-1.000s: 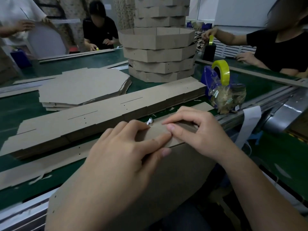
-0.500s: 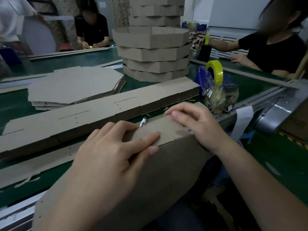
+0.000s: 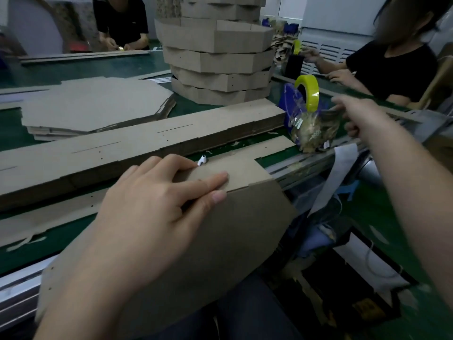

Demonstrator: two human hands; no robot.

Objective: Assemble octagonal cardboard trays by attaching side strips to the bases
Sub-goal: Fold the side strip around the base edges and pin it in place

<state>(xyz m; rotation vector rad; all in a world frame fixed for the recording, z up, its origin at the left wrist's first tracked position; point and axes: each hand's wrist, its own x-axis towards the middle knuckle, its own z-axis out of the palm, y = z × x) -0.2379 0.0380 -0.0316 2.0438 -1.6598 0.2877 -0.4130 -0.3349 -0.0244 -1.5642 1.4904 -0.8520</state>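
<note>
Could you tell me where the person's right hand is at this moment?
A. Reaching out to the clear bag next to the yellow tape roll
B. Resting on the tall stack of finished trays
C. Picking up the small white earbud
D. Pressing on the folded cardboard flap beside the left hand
A: the right hand is stretched out at the clear bag under the yellow tape roll, while only the left hand presses the cardboard flap.

— What is the left hand [image 3: 157, 204] doing?
— It lies flat, fingers spread, pressing a brown cardboard side strip [image 3: 235, 168] onto the edge of a flat brown cardboard base [image 3: 232, 241] at the green table's [image 3: 98, 67] near rim.
— And the right hand [image 3: 360, 116]?
— It is blurred, reaching a clear plastic bag of pale scraps [image 3: 311, 131], below a yellow tape roll [image 3: 307, 94]. A small white earbud [image 3: 202, 160] lies just beyond the strip.
</note>
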